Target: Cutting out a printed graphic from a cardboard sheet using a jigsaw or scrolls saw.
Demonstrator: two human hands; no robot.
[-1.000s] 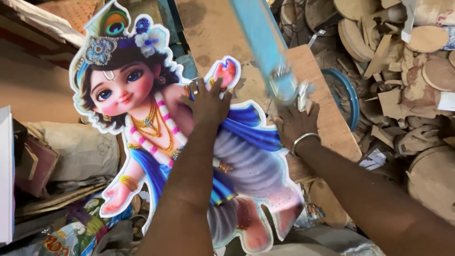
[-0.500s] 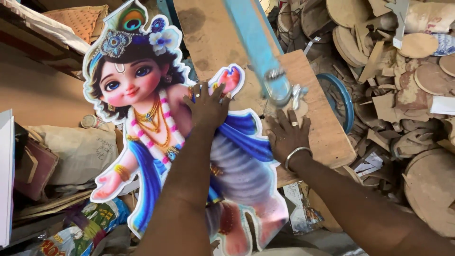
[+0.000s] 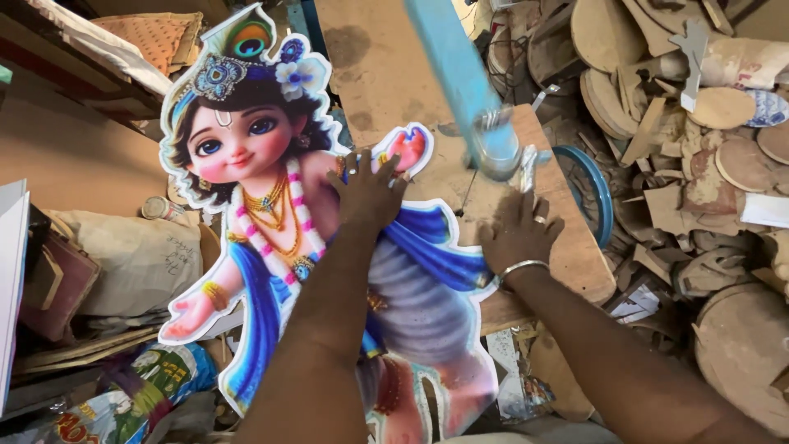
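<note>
A large printed cutout of a child figure with a peacock-feather crown, garland and blue sash lies flat on a wooden saw table. My left hand presses flat on the figure's chest and raised arm, fingers spread. My right hand, with a metal bangle at the wrist, rests flat on the cutout's right edge and the table. Just above my right hand stands the blue saw arm with its metal blade holder; a thin blade meets the board beside the figure's raised hand.
Heaps of wooden offcuts and round discs fill the right side. A blue wheel sits beside the table. On the left are a sack, stacked boards and printed wrappers on the floor.
The cutout has slid and turned up and to the left across the table, with both hands still pressed on it. My right hand has stayed near the blade holder.
</note>
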